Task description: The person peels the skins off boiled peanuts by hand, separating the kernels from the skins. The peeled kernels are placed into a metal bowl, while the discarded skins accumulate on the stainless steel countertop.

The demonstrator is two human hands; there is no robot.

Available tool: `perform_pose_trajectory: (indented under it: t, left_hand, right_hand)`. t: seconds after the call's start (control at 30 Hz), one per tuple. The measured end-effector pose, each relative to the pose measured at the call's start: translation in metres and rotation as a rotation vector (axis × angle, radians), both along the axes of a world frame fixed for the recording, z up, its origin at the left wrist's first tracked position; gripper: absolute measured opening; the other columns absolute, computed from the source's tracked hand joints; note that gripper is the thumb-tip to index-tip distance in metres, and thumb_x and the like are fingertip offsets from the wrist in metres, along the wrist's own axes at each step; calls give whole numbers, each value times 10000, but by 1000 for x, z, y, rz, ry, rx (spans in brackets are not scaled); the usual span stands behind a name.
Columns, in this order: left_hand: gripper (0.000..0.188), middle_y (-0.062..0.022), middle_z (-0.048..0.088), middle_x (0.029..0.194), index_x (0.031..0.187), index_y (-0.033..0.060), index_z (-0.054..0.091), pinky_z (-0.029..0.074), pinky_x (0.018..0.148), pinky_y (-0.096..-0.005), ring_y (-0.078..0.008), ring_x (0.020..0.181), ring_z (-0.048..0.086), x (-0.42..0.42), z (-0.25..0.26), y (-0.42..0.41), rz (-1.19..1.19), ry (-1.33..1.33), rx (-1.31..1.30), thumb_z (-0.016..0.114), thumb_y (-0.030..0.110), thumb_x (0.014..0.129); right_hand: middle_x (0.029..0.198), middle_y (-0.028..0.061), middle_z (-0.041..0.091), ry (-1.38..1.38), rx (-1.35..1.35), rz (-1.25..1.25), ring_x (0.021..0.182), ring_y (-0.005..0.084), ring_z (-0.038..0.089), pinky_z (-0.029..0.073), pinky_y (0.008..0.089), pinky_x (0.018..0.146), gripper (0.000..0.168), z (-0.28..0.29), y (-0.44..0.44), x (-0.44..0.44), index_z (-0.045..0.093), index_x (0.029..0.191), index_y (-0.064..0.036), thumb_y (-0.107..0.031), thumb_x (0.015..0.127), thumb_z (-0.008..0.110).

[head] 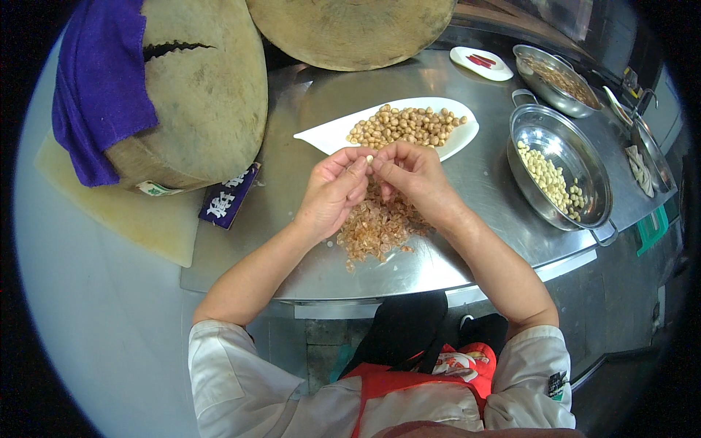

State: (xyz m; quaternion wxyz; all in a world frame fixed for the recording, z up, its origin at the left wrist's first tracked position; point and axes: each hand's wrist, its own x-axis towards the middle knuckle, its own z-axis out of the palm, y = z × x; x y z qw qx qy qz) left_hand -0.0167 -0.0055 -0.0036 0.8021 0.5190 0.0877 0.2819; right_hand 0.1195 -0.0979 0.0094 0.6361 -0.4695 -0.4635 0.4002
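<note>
My left hand (340, 189) and my right hand (408, 172) meet over the steel table. A pale peeled nut or bean (369, 159) is pinched at the left thumb and fingertips, with the right fingertips touching or very near it. Beneath the hands lies a heap of thin brown skins (378, 227). Just beyond, a white leaf-shaped plate (465, 134) holds many round brown unpeeled ones (408, 125). To the right, a two-handled steel pan (583, 156) holds pale peeled ones (547, 178).
Two thick round wooden chopping blocks (208, 104) (350, 33) stand at the back and left, a purple cloth (104, 87) over one. At the back right are a small white plate (501, 70) with red pieces and a steel pan (583, 107) of brownish food.
</note>
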Motion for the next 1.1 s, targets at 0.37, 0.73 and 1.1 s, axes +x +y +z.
perform_pose_trajectory:
  t: [0.37,0.73,1.1]
  left_hand:
    - [151,42,488,651,1031,17,574,274,441,-179,-18,494,336,0,-3,1,89,39,200,543,100,909]
    - [132,37,514,666,1005,14,581,268,435,-183,-14,490,340,0,0,-3,110,19,127,552,93,903]
    - [131,45,502,664,994,31,572,275,430,-177,-12,487,351,1,5,-7,145,73,206,555,128,909]
  right_hand:
    - [687,17,580,2,-24,-30,557,57,520,419,194,487,121,2,-1,-1,596,836,10,-107,834,623]
    - [676,7,570,-5,-37,-48,544,53,500,402,193,491,77,1,-1,-1,597,816,-3,-78,821,613]
    - [687,-4,564,-61,-32,-66,557,34,485,390,188,485,89,2,-2,1,586,789,5,-79,820,586]
